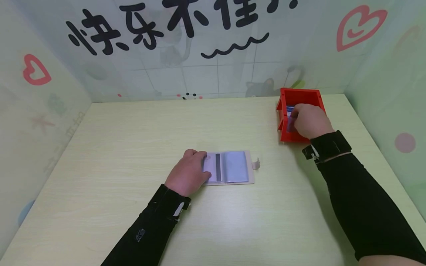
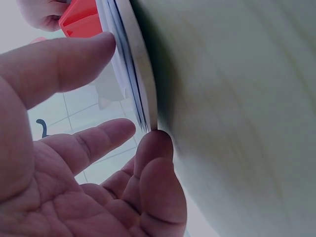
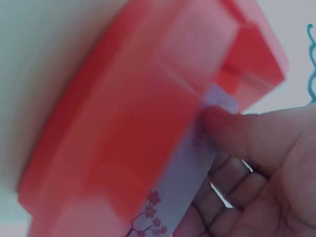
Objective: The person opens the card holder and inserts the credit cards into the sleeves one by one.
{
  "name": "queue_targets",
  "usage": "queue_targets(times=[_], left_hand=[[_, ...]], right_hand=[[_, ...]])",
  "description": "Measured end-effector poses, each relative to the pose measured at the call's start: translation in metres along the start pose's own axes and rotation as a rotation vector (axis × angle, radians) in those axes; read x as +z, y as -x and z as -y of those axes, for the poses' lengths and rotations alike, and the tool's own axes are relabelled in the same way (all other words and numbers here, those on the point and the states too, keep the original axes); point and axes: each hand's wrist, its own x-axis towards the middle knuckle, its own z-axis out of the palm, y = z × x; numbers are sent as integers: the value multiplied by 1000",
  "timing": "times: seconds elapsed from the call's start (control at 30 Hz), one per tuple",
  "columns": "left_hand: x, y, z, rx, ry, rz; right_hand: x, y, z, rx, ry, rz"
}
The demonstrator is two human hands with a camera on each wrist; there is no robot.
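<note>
An open card holder (image 1: pixel 236 167) with clear sleeves and a small strap on its right side lies flat at the middle of the table. My left hand (image 1: pixel 188 172) holds its left edge. The left wrist view shows the thumb (image 2: pixel 94 57) on the inner sleeves and other fingers against the edge. My right hand (image 1: pixel 312 120) reaches into a red plastic bin (image 1: pixel 293 137) at the back right. Between thumb and fingers it pinches a pale card (image 3: pixel 185 170) printed with pink blossoms, partly hidden by the bin wall.
The pale wood table (image 1: pixel 133 129) is bounded by a printed back wall (image 1: pixel 199 81) and side walls. The bin stands close to the back wall and near the right table edge.
</note>
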Motion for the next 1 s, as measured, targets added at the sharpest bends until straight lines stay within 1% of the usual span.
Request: queue_targets(times=[0.07, 0.13, 0.2, 0.3, 0.37, 0.43, 0.5, 0.57, 0.7, 0.8, 0.9, 1.0], left_hand=[[0, 0, 0, -2, 1, 1], [1, 0, 0, -4, 2, 0], [1, 0, 0, -4, 2, -1], [0, 0, -1, -3, 2, 0], [0, 0, -1, -4, 0, 3], [0, 0, 0, -7, -3, 4], [0, 0, 0, -10, -2, 5], [0, 0, 0, -9, -2, 5], [0, 0, 0, -8, 6, 5], [0, 0, 0, -13, 3, 5], [0, 0, -1, -20, -11, 3], [0, -1, -1, -26, -21, 5]], right_hand=[[-5, 6, 2, 14, -32, -34], [-10, 13, 6, 40, -77, -86], [-14, 21, 10, 71, -129, -150], [-17, 33, 19, 91, -213, -248], [-16, 41, 27, 73, -268, -287], [-12, 49, 36, 25, -306, -298], [-4, 56, 47, -27, -330, -265], [6, 61, 59, -78, -342, -199], [30, 67, 81, -135, -380, -12], [50, 69, 96, -152, -410, 121], [69, 69, 107, -169, -392, 193], [80, 70, 115, -187, -354, 229]])
